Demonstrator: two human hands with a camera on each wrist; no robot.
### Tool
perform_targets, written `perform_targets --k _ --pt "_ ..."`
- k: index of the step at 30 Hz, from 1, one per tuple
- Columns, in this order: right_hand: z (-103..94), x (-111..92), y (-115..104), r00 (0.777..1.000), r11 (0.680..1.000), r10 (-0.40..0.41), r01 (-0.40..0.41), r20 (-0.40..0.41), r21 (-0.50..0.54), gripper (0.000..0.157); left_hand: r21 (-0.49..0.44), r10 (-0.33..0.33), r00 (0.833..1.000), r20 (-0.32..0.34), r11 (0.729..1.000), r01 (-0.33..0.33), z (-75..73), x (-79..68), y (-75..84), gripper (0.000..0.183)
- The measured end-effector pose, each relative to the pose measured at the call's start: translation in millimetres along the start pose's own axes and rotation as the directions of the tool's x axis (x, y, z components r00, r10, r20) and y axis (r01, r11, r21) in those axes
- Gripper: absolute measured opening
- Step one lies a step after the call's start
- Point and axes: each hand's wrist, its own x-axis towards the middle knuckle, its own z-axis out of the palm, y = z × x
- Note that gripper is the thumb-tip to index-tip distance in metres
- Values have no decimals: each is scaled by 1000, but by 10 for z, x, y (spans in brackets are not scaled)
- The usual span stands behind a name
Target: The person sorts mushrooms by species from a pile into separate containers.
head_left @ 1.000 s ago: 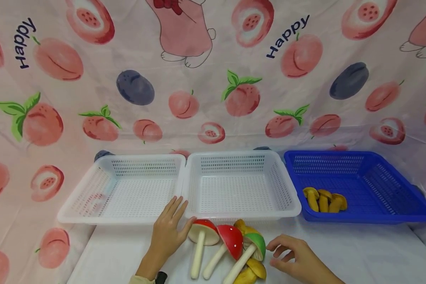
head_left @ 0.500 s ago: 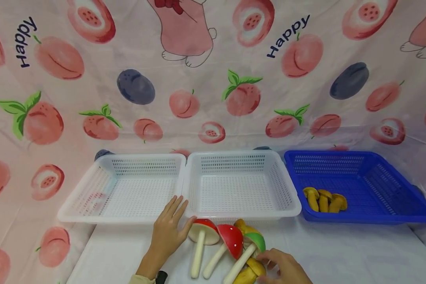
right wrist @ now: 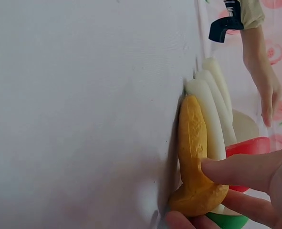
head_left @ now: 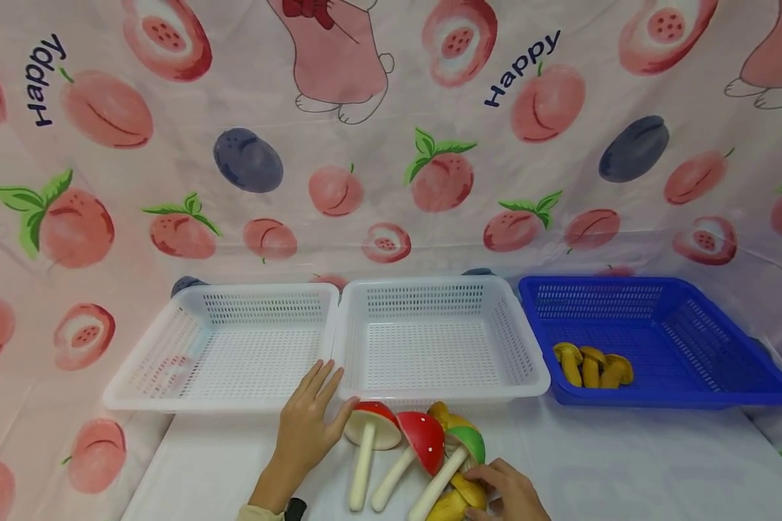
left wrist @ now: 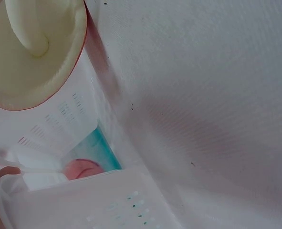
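Observation:
In the head view, my right hand (head_left: 510,492) is at the front yellow mushroom (head_left: 452,504). The right wrist view shows its thumb on the stem and fingers around the cap of this mushroom (right wrist: 193,157), which lies on the table. A green-capped mushroom (head_left: 467,440) lies against it. Behind is another yellow mushroom (head_left: 444,415), partly covered. Two red-capped mushrooms, one in the middle (head_left: 423,438) and one at the left (head_left: 365,463), have long pale stems. My left hand (head_left: 308,428) rests with straight fingers at the adjoining basket rims, its thumb by the left red cap.
A white basket (head_left: 221,405) stands at left, another white basket (head_left: 443,393) in the middle, and a blue basket (head_left: 678,398) at right. Three yellow mushrooms (head_left: 590,367) lie in the blue one. A fruit-print cloth (head_left: 365,145) hangs behind the white-covered table (head_left: 625,463).
My right hand has moved left and down from beside the green cap to the front yellow mushroom, and its fingers have closed around it. The left hand has stayed in place.

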Motion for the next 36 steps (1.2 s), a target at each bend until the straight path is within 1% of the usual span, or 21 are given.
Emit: perform_targets --k 3,6,9,13,16,20,23,26,29,32,36 --pt "1 3 11 1000 999 -15 16 -18 30 32 -1 7 1000 -11 1000 -7 9 -2 2 51" --pt "26 5 21 999 999 -4 6 -42 43 31 3 3 1000 -13 1000 -3 19 -6 0 51" --pt "70 4 27 996 999 1 3 -90 39 34 6 1 1000 -10 1000 -1 21 -12 -10 52" --pt "99 -1 28 991 999 -4 10 -133 44 36 3 -6 1000 -2 1000 6 26 -24 -20 52" --pt "99 -10 19 990 998 1 7 -138 58 35 0 -6 1000 -3 1000 6 33 -29 -26 51" --pt "81 -37 6 992 994 15 -1 -127 109 36 0 1 1000 -9 1000 -1 41 -32 -30 51" --pt "38 -65 -11 994 988 26 -10 -103 153 41 1 -5 1000 -3 1000 5 41 -35 -28 51" --pt "-24 -90 -38 996 985 46 -32 -78 171 45 2 -15 1000 6 1000 15 39 -38 -25 51" --pt "-101 -119 -81 994 980 69 -52 -84 190 47 4 -14 1000 3 1000 14 40 -39 -26 51" --pt "-192 -151 -127 989 976 84 -58 -122 208 49 5 -10 1000 0 1000 10 44 -41 -29 51" --pt "-322 -184 -167 975 978 90 -48 -205 202 49 -2 -16 1000 11 1000 16 41 -39 -27 52"
